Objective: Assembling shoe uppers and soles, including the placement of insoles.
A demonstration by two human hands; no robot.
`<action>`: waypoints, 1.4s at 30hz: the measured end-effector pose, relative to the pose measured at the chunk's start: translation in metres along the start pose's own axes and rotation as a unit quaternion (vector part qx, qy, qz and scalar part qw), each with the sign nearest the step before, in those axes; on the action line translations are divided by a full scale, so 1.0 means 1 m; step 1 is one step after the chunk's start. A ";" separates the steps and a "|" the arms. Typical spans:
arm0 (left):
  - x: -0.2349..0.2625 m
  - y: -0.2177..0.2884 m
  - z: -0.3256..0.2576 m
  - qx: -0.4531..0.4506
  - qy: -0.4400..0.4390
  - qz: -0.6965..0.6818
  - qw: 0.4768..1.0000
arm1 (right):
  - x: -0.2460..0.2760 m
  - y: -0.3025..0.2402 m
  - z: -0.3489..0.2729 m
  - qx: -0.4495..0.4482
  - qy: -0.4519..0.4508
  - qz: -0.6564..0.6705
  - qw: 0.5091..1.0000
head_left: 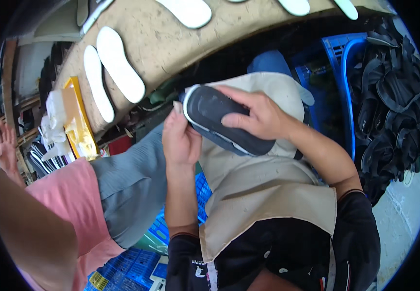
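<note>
A dark shoe (210,107) with a white rim lies across my lap, its broad flat dark face turned up. My right hand (261,115) is wrapped round it from the right, with the thumb pressed on that dark face and the fingers over the far side. My left hand (182,138) is closed at the shoe's left end, its thumb against the white rim and its fingers curled in. What lies under the shoe is hidden. A beige apron (248,179) covers my lap below it.
White sole-shaped pieces (120,65) lie on the curved tan worktable (171,53) ahead. To the right, a blue crate (348,92) stands beside a heap of black straps and shoe parts (389,92). At my left sits another person in a pink top (69,194), one hand (6,150) raised. Blue crates (123,269) are below.
</note>
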State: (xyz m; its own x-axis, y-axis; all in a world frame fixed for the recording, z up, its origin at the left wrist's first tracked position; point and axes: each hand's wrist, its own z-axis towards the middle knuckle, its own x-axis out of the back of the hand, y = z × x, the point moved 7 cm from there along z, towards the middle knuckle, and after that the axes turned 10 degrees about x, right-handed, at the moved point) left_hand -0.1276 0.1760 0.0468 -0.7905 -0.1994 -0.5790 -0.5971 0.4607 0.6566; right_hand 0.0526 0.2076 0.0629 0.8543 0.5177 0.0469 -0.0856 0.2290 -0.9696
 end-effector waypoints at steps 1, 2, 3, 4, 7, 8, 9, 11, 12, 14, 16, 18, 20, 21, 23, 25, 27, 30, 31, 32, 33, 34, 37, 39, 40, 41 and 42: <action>-0.002 0.000 -0.003 0.008 0.000 -0.010 1.000 | 0.000 -0.004 -0.002 -0.015 -0.006 0.003 1.000; -0.004 -0.001 -0.004 0.016 0.000 -0.019 1.000 | 0.000 -0.007 -0.004 -0.029 -0.013 0.006 0.999; -0.006 -0.001 -0.006 0.011 -0.007 -0.012 1.000 | 0.003 -0.013 -0.004 -0.020 -0.008 0.004 1.000; -0.008 -0.001 -0.008 0.008 -0.014 -0.012 1.000 | 0.004 -0.017 -0.005 -0.021 -0.009 0.001 1.000; -0.014 -0.002 -0.012 0.000 -0.031 -0.013 0.999 | 0.008 -0.029 -0.009 -0.026 -0.016 0.000 1.000; -0.017 -0.002 -0.012 -0.004 -0.035 -0.007 0.999 | 0.011 -0.034 -0.011 -0.019 -0.012 -0.001 1.000; -0.021 -0.003 -0.012 -0.008 -0.039 0.006 0.999 | 0.014 -0.037 -0.014 -0.024 -0.010 0.000 1.000; -0.029 -0.006 -0.013 -0.018 -0.041 0.027 0.999 | 0.022 -0.044 -0.021 -0.039 -0.010 0.005 0.999; -0.033 -0.007 -0.012 -0.021 -0.042 0.036 0.998 | 0.026 -0.045 -0.022 -0.049 -0.011 0.008 0.999; -0.048 -0.006 -0.006 -0.023 -0.034 0.043 0.998 | 0.035 -0.050 -0.023 -0.042 0.004 -0.010 0.999; -0.059 -0.012 0.007 -0.018 -0.025 0.056 0.998 | 0.040 -0.041 -0.032 -0.034 0.041 -0.049 0.997; -0.067 -0.021 0.010 0.003 -0.001 0.049 0.999 | 0.037 -0.028 -0.044 -0.020 0.079 -0.013 0.997; -0.061 -0.027 0.012 0.027 0.014 0.029 0.999 | 0.032 -0.008 -0.047 -0.018 0.104 0.035 0.994; -0.061 -0.035 0.018 0.033 -0.017 0.033 0.999 | 0.036 0.008 -0.050 -0.056 0.109 0.144 0.982; -0.057 -0.050 0.029 0.048 -0.055 0.033 0.997 | 0.043 0.029 -0.054 -0.098 0.124 0.243 0.957; -0.050 -0.057 0.033 0.005 -0.070 0.167 0.983 | 0.043 0.042 -0.058 -0.103 0.116 0.263 0.952; -0.047 -0.063 0.029 -0.041 -0.080 0.299 0.950 | 0.039 0.047 -0.066 -0.106 0.104 0.289 0.946; -0.043 -0.069 0.035 -0.003 -0.081 0.284 0.955 | 0.043 0.053 -0.070 -0.125 0.119 0.289 0.942; -0.043 -0.070 0.036 0.014 -0.080 0.278 0.957 | 0.043 0.054 -0.071 -0.132 0.125 0.290 0.939; -0.042 -0.071 0.036 0.030 -0.078 0.273 0.958 | 0.043 0.055 -0.072 -0.139 0.130 0.292 0.937; -0.045 -0.069 0.037 0.026 -0.078 0.274 0.958 | 0.043 0.056 -0.069 -0.136 0.127 0.292 0.938; -0.049 -0.066 0.039 0.016 -0.067 0.279 0.958 | 0.045 0.056 -0.065 -0.118 0.138 0.279 0.943; -0.066 -0.060 0.036 -0.017 -0.033 0.297 0.954 | 0.047 0.050 -0.056 -0.059 0.169 0.246 0.953; -0.063 -0.069 0.032 0.000 0.003 0.314 0.949 | 0.047 0.050 -0.065 -0.068 0.172 0.266 0.946; -0.067 -0.069 0.031 -0.009 0.004 0.319 0.948 | 0.048 0.052 -0.070 -0.077 0.180 0.284 0.939; -0.066 -0.072 0.030 -0.006 0.031 0.339 0.940 | 0.049 0.054 -0.074 -0.086 0.187 0.301 0.931; -0.065 -0.074 0.029 -0.002 0.057 0.359 0.932 | 0.048 0.055 -0.074 -0.095 0.195 0.319 0.923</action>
State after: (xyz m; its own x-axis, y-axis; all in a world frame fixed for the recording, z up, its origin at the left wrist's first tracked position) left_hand -0.0281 0.1798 0.0220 -0.9956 0.0681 0.0645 0.0902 0.5081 0.8565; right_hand 0.1273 0.1838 -0.0058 0.7837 0.1529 -0.6020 -0.5752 -0.1871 -0.7964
